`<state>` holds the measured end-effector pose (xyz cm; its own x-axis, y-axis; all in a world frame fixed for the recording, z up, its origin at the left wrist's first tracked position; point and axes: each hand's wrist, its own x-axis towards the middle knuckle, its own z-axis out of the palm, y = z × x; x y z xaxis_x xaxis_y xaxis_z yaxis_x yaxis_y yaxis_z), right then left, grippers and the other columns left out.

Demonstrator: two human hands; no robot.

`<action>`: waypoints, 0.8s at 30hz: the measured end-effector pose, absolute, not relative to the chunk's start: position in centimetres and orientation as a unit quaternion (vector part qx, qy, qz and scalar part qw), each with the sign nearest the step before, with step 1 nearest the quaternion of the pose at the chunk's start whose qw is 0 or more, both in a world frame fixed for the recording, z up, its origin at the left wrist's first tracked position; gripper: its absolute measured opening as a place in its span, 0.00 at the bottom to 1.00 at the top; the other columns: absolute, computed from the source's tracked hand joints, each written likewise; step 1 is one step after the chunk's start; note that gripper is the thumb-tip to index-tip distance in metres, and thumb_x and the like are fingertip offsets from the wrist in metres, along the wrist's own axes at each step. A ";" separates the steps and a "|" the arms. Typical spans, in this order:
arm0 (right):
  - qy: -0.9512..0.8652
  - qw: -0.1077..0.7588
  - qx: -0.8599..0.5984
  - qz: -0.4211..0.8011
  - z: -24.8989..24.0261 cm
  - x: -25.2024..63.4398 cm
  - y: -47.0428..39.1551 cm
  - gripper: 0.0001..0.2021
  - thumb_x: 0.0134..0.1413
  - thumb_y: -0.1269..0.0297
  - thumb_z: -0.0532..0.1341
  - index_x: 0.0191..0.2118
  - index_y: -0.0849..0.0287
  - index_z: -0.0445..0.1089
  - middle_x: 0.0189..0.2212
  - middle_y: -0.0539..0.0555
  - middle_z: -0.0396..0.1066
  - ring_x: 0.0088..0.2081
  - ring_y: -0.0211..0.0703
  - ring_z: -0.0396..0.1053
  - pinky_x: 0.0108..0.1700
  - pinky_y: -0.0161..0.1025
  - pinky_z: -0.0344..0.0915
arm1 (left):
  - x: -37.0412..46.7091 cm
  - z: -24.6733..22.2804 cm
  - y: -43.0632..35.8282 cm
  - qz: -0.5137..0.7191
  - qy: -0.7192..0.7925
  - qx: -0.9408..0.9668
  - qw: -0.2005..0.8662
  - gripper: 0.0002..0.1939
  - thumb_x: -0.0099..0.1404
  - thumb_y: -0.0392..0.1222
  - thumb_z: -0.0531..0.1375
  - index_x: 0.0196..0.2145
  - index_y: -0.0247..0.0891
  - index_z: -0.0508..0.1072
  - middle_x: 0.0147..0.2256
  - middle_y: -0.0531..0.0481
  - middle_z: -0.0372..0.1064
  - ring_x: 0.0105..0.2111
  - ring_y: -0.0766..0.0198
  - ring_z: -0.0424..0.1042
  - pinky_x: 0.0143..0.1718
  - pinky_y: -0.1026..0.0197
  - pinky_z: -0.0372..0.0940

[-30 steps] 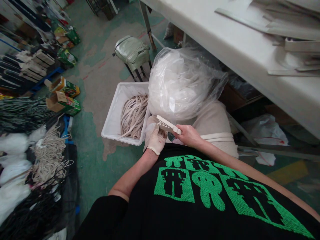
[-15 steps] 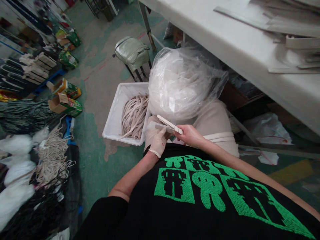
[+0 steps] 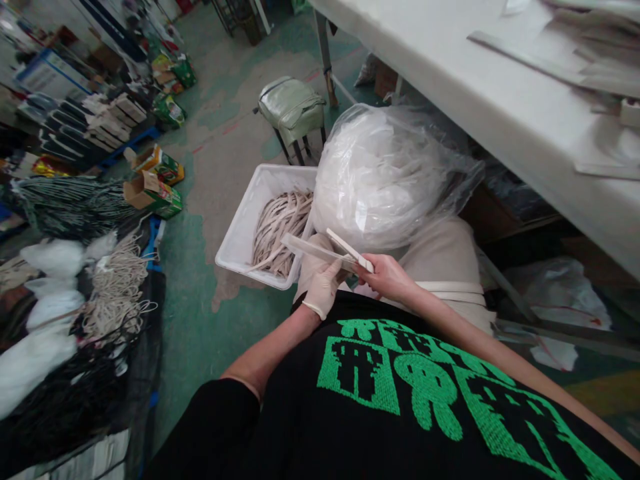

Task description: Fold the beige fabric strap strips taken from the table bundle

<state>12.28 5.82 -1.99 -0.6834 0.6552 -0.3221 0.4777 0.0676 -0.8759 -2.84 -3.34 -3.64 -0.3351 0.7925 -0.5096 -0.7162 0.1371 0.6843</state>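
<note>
Over my lap, my gloved left hand [image 3: 323,290] is closed on a translucent plastic strip [image 3: 306,247]. The strip's far end reaches left over the rim of a white bin. My bare right hand [image 3: 385,275] grips a narrow cream-coloured strip [image 3: 347,248], which points up and to the left. Both strips come together between the hands, where my fingers partly cover them. Just beyond the hands rests a large clear plastic bag [image 3: 375,177] full of white material. Beside my left knee, the white bin [image 3: 237,233] contains a heap of beige flat cords [image 3: 283,230].
A white-topped table [image 3: 425,53] with flat strips on it runs along the right. Behind the bin stands a stool [image 3: 293,110] with a greenish cover. At left lie cord bundles [image 3: 117,293], white bags [image 3: 43,340] and open cartons [image 3: 153,193] on the floor.
The translucent strip now sticks out farther left from my left hand, over the bin. My right hand still holds the cream strip. The whole view has shifted, so surroundings appear farther right.
</note>
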 end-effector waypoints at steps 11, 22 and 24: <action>-0.735 0.058 -0.371 0.564 -1.7 11.9 6.1 0.19 0.59 0.46 0.58 0.27 0.57 0.67 0.20 0.51 0.71 0.17 0.38 0.66 0.14 0.32 0.60 | -3.2 -3.5 -3.7 0.674 0.474 0.038 0.566 0.11 0.56 0.42 0.71 0.35 0.35 0.81 0.37 0.44 0.81 0.44 0.54 0.78 0.52 0.55 0.68; -0.720 0.046 -0.368 0.587 -1.6 12.1 6.0 0.19 0.57 0.44 0.58 0.29 0.56 0.67 0.21 0.51 0.71 0.18 0.38 0.67 0.15 0.31 0.62 | -3.0 -2.8 -3.8 0.691 0.454 0.024 0.562 0.13 0.56 0.40 0.71 0.40 0.36 0.81 0.39 0.44 0.81 0.43 0.53 0.78 0.51 0.54 0.67; -0.706 0.047 -0.369 0.603 -1.4 12.3 6.0 0.19 0.57 0.44 0.58 0.29 0.57 0.67 0.21 0.51 0.71 0.18 0.38 0.68 0.16 0.31 0.63 | -3.2 -2.6 -3.6 0.696 0.460 0.014 0.551 0.11 0.57 0.39 0.70 0.39 0.35 0.81 0.39 0.43 0.81 0.44 0.53 0.78 0.52 0.54 0.66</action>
